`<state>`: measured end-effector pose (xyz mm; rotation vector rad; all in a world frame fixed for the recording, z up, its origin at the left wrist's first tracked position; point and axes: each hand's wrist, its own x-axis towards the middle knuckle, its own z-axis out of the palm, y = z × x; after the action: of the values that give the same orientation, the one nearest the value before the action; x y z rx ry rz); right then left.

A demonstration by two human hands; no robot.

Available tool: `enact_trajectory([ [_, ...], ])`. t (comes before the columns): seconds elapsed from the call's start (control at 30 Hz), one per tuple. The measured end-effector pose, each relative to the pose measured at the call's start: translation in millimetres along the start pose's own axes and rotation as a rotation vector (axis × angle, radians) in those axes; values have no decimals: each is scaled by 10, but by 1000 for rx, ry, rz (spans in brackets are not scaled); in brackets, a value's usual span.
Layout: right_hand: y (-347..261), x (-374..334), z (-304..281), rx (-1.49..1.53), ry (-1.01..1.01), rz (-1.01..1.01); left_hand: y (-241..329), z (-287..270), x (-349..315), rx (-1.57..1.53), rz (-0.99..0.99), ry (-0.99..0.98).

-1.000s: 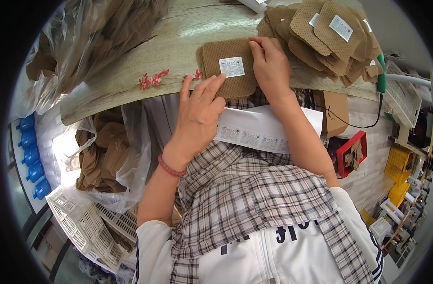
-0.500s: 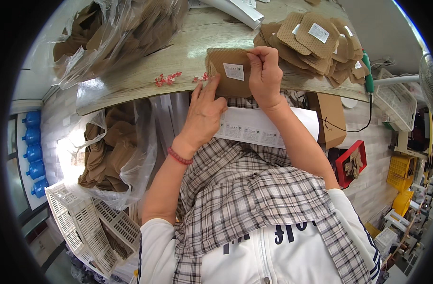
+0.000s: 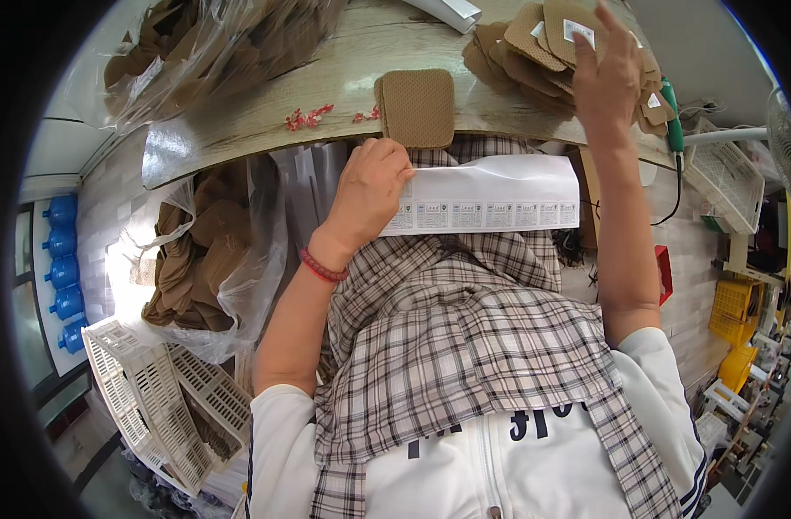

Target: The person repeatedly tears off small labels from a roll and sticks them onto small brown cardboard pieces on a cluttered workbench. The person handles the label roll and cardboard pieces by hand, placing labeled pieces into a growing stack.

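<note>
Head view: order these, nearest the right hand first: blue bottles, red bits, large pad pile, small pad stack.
1. Large pad pile: right side.
2. Small pad stack: centre.
3. Red bits: left of that stack.
4. Blue bottles: far left.

Brown pieces [image 3: 419, 108] matt, dimpled, seemingly fabric; label strip [image 3: 492, 192] smooth paper; tabletop [image 3: 222, 140] glossy, wood-grained.
</note>
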<state>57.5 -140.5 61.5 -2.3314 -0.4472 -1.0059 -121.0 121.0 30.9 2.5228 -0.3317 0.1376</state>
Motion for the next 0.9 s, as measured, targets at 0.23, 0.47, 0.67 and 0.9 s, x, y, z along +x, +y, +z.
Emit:
enact_trajectory([
  [0.23, -1016, -1406, 143, 637, -585, 20, -69, -80, -126, -441, -390, -128],
  [0.47, -1009, -1425, 306, 659, -574, -8, -291, -55, -365, -740, -567, -8],
  [0.67, -1128, -1450, 350, 619, -430, -113, -379, -42, -375, -756, -622, -13],
  [0.9, -1222, -1544, 393, 624, -368, -106, -403, -11, -397, -732, -613, 24],
])
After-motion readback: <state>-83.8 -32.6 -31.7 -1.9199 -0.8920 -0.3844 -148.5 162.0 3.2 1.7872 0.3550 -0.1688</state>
